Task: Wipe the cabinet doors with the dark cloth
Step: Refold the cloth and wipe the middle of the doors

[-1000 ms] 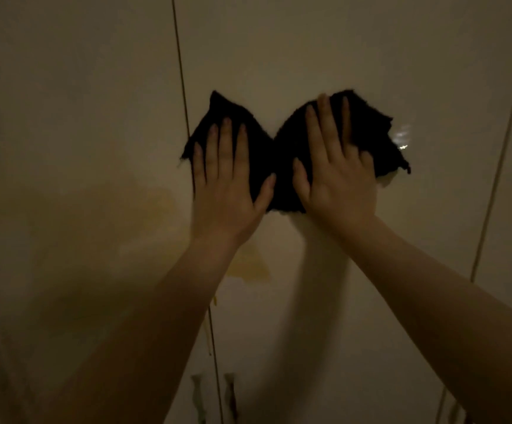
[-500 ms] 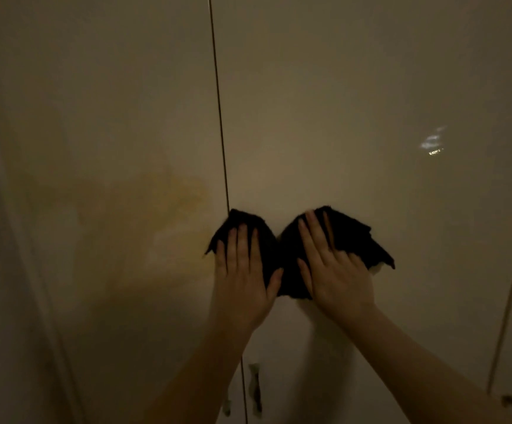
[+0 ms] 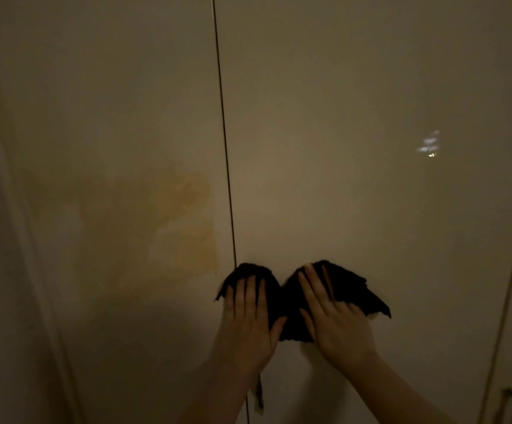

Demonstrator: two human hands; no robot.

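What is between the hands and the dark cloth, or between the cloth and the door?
Nothing visible. The left hand and right hand press flat on the dark cloth, which lies against the cabinet door.

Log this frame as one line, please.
phase: wiping | left hand: flat on dark cloth | right hand: flat on cloth | surface: cabinet door | yellowish patch: untouched
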